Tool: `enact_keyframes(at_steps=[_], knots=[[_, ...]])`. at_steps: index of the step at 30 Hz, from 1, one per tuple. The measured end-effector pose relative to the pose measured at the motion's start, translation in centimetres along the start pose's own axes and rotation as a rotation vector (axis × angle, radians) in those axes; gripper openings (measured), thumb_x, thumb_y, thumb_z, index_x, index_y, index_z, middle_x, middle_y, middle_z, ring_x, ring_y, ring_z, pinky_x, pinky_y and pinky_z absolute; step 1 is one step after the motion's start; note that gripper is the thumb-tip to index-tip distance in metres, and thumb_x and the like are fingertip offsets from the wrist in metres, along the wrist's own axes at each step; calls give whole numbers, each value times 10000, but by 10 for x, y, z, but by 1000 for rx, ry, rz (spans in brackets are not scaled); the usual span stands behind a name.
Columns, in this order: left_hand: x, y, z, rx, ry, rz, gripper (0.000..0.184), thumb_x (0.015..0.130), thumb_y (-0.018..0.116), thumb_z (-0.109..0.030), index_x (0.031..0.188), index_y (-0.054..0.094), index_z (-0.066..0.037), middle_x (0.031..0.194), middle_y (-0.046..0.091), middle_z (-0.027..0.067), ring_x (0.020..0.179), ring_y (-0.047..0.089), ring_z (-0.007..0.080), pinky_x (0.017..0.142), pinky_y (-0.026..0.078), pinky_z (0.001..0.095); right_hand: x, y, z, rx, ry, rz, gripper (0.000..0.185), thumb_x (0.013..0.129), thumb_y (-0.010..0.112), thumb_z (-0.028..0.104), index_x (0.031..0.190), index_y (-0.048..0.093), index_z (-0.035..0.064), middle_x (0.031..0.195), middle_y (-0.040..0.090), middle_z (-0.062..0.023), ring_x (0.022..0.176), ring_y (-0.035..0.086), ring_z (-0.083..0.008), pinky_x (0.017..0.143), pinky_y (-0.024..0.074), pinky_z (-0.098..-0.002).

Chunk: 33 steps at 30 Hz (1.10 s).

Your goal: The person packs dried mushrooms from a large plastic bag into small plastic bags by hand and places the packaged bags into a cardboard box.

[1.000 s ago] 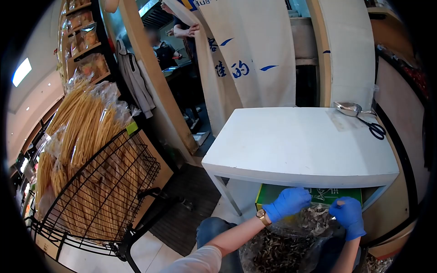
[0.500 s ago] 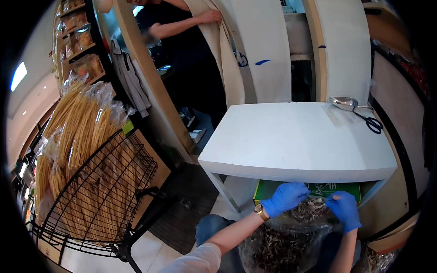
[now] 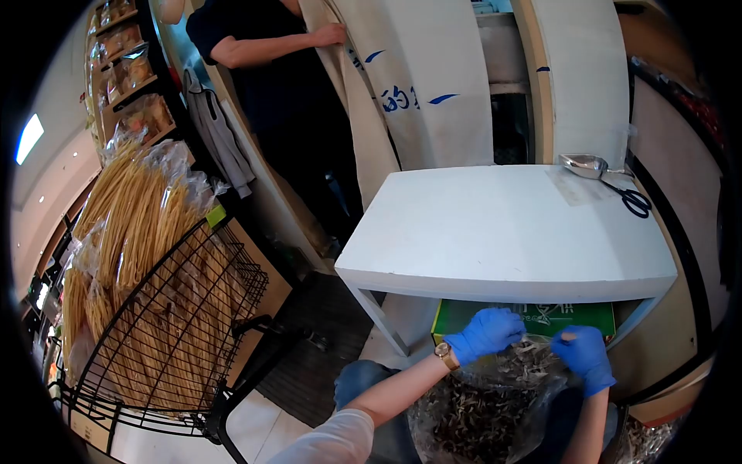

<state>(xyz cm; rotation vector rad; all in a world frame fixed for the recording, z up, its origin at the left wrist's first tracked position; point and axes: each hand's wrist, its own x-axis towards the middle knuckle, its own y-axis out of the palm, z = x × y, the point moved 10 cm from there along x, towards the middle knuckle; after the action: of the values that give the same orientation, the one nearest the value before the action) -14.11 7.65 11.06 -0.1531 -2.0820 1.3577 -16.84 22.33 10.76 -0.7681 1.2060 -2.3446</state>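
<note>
Blue gloves cover both of my hands. My left hand [image 3: 485, 337], with a gold watch [image 3: 445, 356] at its wrist, has its fingers pinched at the upper left edge of a small clear bag of dark dried pieces [image 3: 529, 360]. On the right edge of that bag my right hand [image 3: 584, 359] is closed too, thumb against the curled fingers. Beneath, between my knees, lies a large clear bag of dark dried strips [image 3: 475, 417]. Just behind my hands a green box [image 3: 556, 317] shows under the table's front edge.
A white table [image 3: 502, 224] stands ahead, with a metal scoop [image 3: 585, 165] and black-handled scissors [image 3: 635, 203] at its back right. At left, a wire cart [image 3: 174, 332] holds bagged yellow sticks [image 3: 127, 224]. A person [image 3: 286, 100] stands in the doorway by a curtain [image 3: 433, 93].
The person in dark clothes has come through the doorway, a hand on the curtain. My hands stay close together at the small bag, with only slight shifts.
</note>
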Motion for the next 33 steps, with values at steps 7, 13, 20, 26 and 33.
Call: enact_keyframes(at_steps=[7, 13, 20, 26, 33], knots=[[-12, 13, -9, 88, 66, 36, 139, 839, 601, -266, 860, 569, -132, 745, 558, 73, 708, 599, 267, 585, 480, 382, 0, -7, 21, -63, -109, -58, 74, 739, 639, 164, 701, 613, 107, 710, 600, -83, 696, 580, -293, 601, 449, -412], [-32, 23, -14, 53, 100, 127, 121, 832, 574, -221, 758, 555, -128, 659, 553, 92, 587, 572, 308, 523, 457, 398, -2, 7, 39, -103, -209, -11, 58, 737, 653, 153, 770, 661, 106, 726, 619, -92, 722, 603, -286, 627, 469, -403], [-63, 67, 2, 66, 36, 405, 172, 816, 556, -263, 702, 582, -137, 636, 582, 99, 569, 586, 304, 511, 456, 417, -13, 45, 42, -213, -322, 100, 70, 771, 611, 145, 828, 637, 114, 763, 600, -76, 756, 597, -285, 626, 478, -396], [-76, 70, -17, 44, 137, 490, 197, 821, 555, -285, 694, 603, -143, 583, 567, 82, 534, 581, 276, 500, 458, 394, -18, 68, 60, -280, -373, 204, 19, 751, 601, 132, 750, 592, 116, 708, 550, -54, 728, 594, -250, 600, 479, -380], [-76, 57, -21, 104, 149, 363, 188, 818, 577, -295, 706, 635, -155, 600, 575, 46, 560, 584, 230, 504, 459, 370, -21, 81, 70, -211, -371, 203, 56, 748, 612, 153, 725, 565, 133, 682, 521, -41, 692, 589, -238, 583, 475, -369]])
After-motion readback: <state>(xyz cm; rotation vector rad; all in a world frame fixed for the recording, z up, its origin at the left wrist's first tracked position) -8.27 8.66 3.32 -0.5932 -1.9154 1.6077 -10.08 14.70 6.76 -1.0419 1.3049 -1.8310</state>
